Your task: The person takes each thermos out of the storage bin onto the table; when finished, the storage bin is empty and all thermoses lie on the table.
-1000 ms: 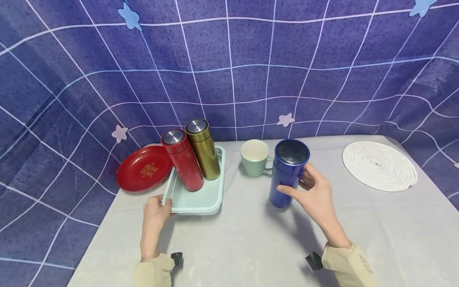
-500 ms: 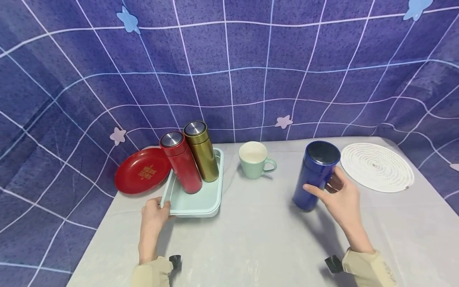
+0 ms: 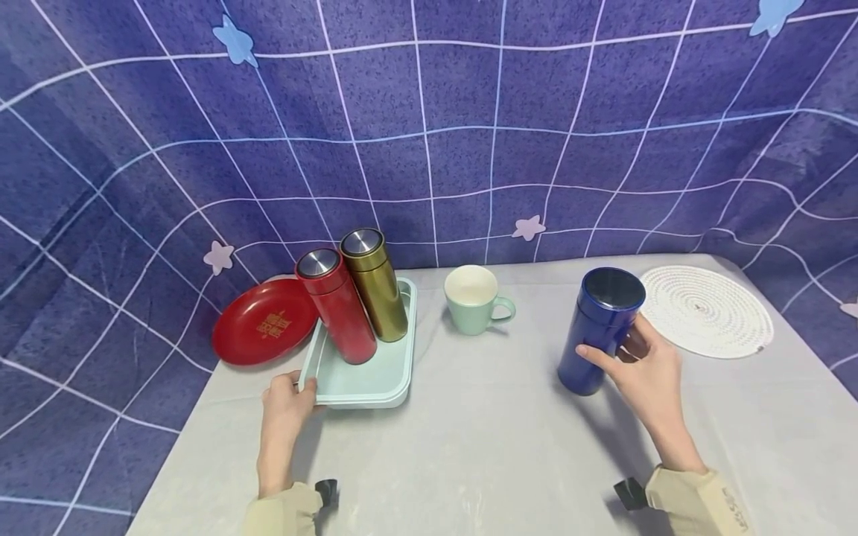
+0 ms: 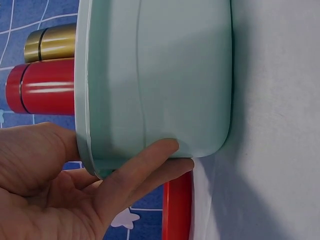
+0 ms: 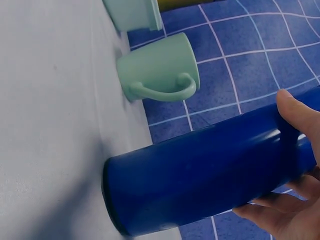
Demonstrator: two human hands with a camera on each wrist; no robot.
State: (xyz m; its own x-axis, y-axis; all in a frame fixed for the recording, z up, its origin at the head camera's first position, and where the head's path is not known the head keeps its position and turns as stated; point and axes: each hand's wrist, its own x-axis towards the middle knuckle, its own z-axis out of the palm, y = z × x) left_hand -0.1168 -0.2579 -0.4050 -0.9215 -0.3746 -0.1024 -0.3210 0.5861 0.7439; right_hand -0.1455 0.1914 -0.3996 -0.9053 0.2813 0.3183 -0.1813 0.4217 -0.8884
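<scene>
My left hand (image 3: 287, 402) grips the near left corner of a pale mint plastic tray (image 3: 362, 400), thumb over the rim and fingers against the outer wall, as the left wrist view shows. Inside the tray stand a red thermos (image 3: 345, 320) and a gold thermos (image 3: 380, 294), side by side. At the right, my right hand (image 3: 646, 372) holds a blue thermos (image 3: 593, 335) with a dark lid, upright, thumb on the near side and fingers behind. In the right wrist view the base of this blue thermos (image 5: 190, 180) is right at the tabletop.
A mint green mug (image 3: 471, 305) stands between tray and blue thermos, handle to the right. A red plate (image 3: 264, 320) with gold characters lies left of the tray. The white woven round mat (image 3: 710, 313) lies at the far right. A blue gridded cloth (image 3: 429, 134) hangs behind.
My right hand has carried the blue thermos rightward, away from the mug, whose handle now shows fully. The left hand keeps its grip on the tray.
</scene>
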